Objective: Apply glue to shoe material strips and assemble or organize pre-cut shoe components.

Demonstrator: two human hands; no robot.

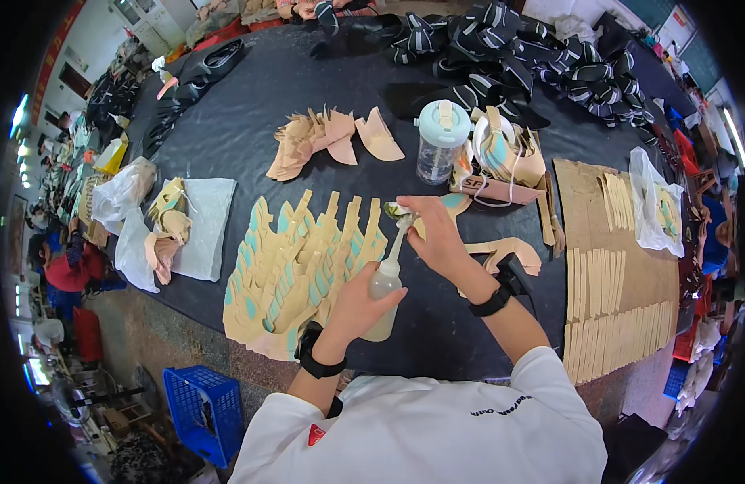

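My left hand (358, 303) is wrapped round a translucent white squeeze bottle (386, 281) with a long thin nozzle, which points away from me. At the nozzle's tip, the fingers of my right hand (442, 242) pinch a small crumpled white and greenish piece (397, 210); its kind is too small to tell. Left of the bottle lies a fanned, overlapping spread of beige cut pieces (296, 270) with pale blue-green patches. A similar beige curved piece (455, 205) lies beyond my right hand, and another curved piece (510, 253) sits to the right of it.
A clear tumbler with a pale blue lid (443, 133) stands beside a box of cut pieces (502, 190). Pinkish pieces (312, 143) lie further back. Cardboard (648, 284) at right bears rows of beige strips. Black shoe parts (502, 52) heap up far off, near another person's hands (306, 10).
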